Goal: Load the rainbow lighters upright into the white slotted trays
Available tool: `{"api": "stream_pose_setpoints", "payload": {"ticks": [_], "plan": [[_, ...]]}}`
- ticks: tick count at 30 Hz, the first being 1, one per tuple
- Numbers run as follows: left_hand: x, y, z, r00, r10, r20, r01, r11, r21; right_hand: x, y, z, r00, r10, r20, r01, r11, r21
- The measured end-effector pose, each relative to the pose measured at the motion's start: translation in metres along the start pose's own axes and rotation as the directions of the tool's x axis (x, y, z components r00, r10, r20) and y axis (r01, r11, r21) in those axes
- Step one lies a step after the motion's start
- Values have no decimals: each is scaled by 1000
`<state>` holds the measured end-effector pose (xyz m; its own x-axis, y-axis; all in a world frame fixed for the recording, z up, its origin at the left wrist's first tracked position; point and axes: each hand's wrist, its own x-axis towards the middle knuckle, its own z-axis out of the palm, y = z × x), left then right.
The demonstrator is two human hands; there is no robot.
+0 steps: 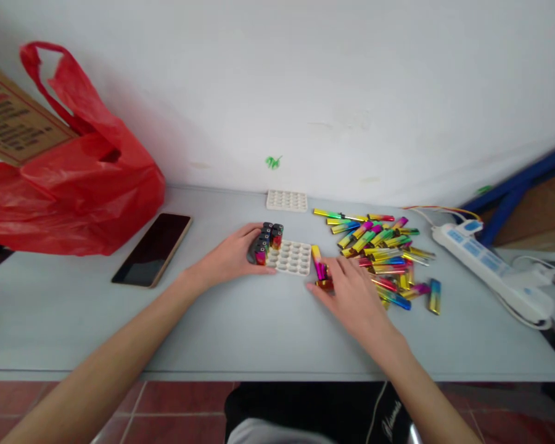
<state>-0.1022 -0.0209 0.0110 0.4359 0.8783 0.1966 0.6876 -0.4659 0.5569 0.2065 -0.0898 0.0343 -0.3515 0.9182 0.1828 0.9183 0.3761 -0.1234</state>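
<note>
White tray (296, 258) gripped at L, loose lighters at R

Person's hands are apart, either side of the tray, which lies mid-table. L hand (231, 254) clasps the tray's left end, thumb along its near edge, fingers round the far side, so it's braced vs. sliding. Upright lighters w/ black tops (268, 233) stand close together at that end; the holes to the right look unfilled.

R hand (351, 290) is down at the left side of a loose lighter pile (388, 243), fingertips by a yellow-and-purple lighter (316, 254) just right of the tray. Can't tell if it's clamped on anything: fingers hide the contact.

Tips, in my judgement: press the tray flat w/ L palm & thumb, but don't squeeze the standing lighters, as they could tip. For R, pinch 1 lighter at a time near its top, turn it upright over the tray, line it up w/ 1 hole, then lower straight; a slanted entry may knock neighbours. Working outward from the filled end should leave finger room. Shiny casings may be slippery, so a firm thumb-&-finger hold is best.

Nearby: 2nd tray (287, 200) far by the wall, phone (152, 250) at left, power strip (493, 268) at far right.
</note>
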Motion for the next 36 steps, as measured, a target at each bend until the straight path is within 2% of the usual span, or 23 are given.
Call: {"api": "stream_pose_setpoints", "payload": {"ticks": [6,11,15,17,20,23,26,28,29,32,34,36], "plan": [[1,0,0,1000,7,-9,-7,1000,-4,13,-11,0,990,116,81,-114,993,-20],[2,2,-2,1000,6,-11,-6,999,-34,25,-12,-7,986,75,146,-72,997,-22],[2,3,-1,1000,-1,-22,0,998,-59,26,-10,-3,987,82,137,-86,996,23],[2,3,-1,1000,0,-23,-1,998,-57,24,-9,0,991,87,99,-93,994,57],[2,4,-2,1000,6,-13,-7,999,-48,25,-5,2,993,118,-17,-115,984,138],[2,4,-2,1000,7,-7,-8,999,-48,34,1,0,972,163,-167,-116,959,258],[2,3,-1,1000,-2,-8,1,999,-51,54,9,-8,943,186,-277,-46,895,443],[2,2,-1,1000,-6,-10,5,998,-55,70,14,-14,935,225,-275,-8,788,615],[2,2,-1,1000,-6,-11,6,998,-58,79,16,-16,937,251,-244,-4,704,710],[1,1,-1,1000,-9,-16,8,998,-67,102,17,-16,946,314,-83,-32,344,938],[1,0,0,1000,-13,-16,12,998,-64,111,14,-11,947,321,17,-56,111,992],[2,0,0,1000,-9,-21,7,998,-60,113,9,-4,948,305,93,-77,-65,995]]}}
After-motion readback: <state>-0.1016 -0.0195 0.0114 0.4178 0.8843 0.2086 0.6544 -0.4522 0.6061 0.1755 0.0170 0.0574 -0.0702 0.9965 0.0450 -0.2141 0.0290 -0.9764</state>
